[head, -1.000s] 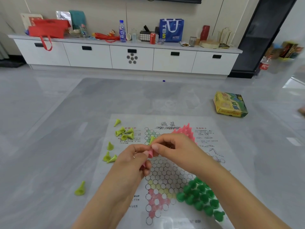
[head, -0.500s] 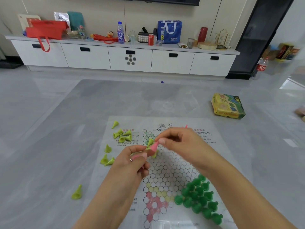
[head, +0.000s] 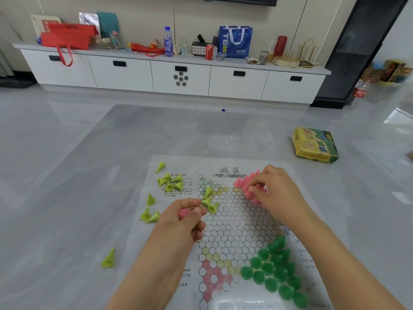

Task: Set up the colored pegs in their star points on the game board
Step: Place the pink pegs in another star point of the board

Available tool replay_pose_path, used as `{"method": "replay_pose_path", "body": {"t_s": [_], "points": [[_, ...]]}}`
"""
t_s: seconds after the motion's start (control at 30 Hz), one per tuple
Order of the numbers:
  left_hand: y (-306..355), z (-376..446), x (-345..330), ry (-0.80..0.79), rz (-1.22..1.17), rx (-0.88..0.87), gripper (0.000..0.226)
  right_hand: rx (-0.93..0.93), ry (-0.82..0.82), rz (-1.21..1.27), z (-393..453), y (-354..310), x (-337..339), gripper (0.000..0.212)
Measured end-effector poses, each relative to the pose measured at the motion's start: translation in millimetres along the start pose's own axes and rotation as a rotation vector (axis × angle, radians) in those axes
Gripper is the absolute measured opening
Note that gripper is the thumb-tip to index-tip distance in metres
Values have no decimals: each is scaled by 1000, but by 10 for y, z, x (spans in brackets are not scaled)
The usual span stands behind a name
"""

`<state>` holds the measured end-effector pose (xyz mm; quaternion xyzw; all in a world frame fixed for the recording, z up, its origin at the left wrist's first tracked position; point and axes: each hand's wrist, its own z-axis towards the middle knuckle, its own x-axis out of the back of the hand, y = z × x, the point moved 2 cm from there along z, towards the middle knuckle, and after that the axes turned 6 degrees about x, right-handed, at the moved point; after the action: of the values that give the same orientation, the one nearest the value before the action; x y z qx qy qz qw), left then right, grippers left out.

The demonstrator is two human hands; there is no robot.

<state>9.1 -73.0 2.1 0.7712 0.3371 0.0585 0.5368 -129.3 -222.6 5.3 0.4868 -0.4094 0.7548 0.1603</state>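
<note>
A paper game board [head: 234,222] printed with a star of circles lies on the grey table. Pink pegs [head: 242,182] stand grouped at the upper right star point, where my right hand [head: 274,193] pinches one pink peg down among them. My left hand [head: 183,220] is closed on pink pegs [head: 184,213] over the board's left side. Dark green pegs [head: 274,269] fill the lower right point. Yellow-green pegs [head: 169,183] lie scattered at the board's left edge, three of them [head: 210,201] on the upper left point just beyond my left hand.
A lone yellow-green peg [head: 108,259] lies on the table at the lower left. A yellow and green box [head: 315,145] sits at the right, beyond the board. A white cabinet [head: 178,74] with bags and bottles runs along the back wall.
My right hand took a pink peg from my left hand and carried it right and away to the pink group. My left hand stayed closed on its pegs.
</note>
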Motion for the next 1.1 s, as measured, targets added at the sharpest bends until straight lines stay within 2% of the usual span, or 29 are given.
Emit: {"method": "replay_pose_path", "body": {"t_s": [0.47, 0.6, 0.73, 0.83, 0.93, 1.1], "points": [[21, 11, 50, -17, -8, 17, 12, -2, 10, 16, -10, 67, -68, 11], [19, 9, 63, -46, -54, 43, 22, 18, -13, 14, -28, 51, -31, 11], [19, -9, 49, -88, -97, 43, 18, 21, 69, 227, -58, -119, 103, 13], [26, -32, 27, -131, -141, 35, 11, 142, -80, 313, -100, -386, 148, 14], [44, -62, -7, -165, -101, 13, 18, 255, -257, 429, -141, -621, 123, 15], [53, -78, -16, -134, -44, 25, 25, 277, -326, 497, -147, -704, 47, 15]]}}
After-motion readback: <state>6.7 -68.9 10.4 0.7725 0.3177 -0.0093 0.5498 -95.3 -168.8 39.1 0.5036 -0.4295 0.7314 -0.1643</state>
